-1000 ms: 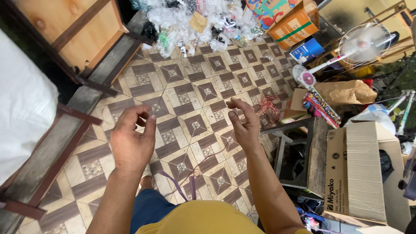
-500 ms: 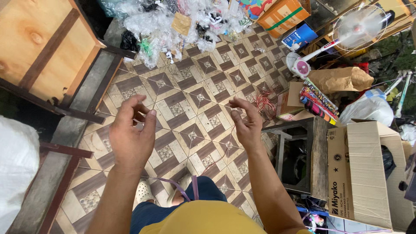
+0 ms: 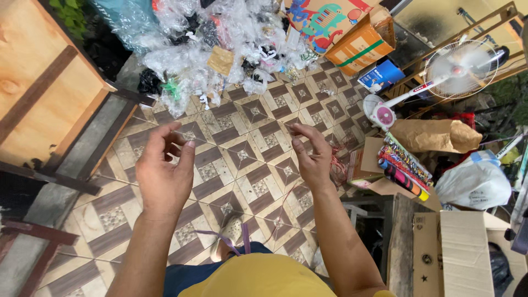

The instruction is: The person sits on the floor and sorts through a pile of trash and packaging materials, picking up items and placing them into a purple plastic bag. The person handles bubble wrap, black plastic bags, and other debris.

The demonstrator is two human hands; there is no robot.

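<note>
Both hands are raised over the brown and cream patterned tile floor point(image 3: 242, 154). The left hand point(image 3: 162, 176) has its grip pinched, thumb meeting fingertips, and the right hand point(image 3: 311, 157) pinches likewise. Between the 2 grips runs a thin, nearly clear strand point(image 3: 242, 131), hard to make out against the tiles. Beyond them lies a heap of crumpled clear plastic bags point(image 3: 220, 49). A white standing fan point(image 3: 440, 80) lies to the right.
</note>
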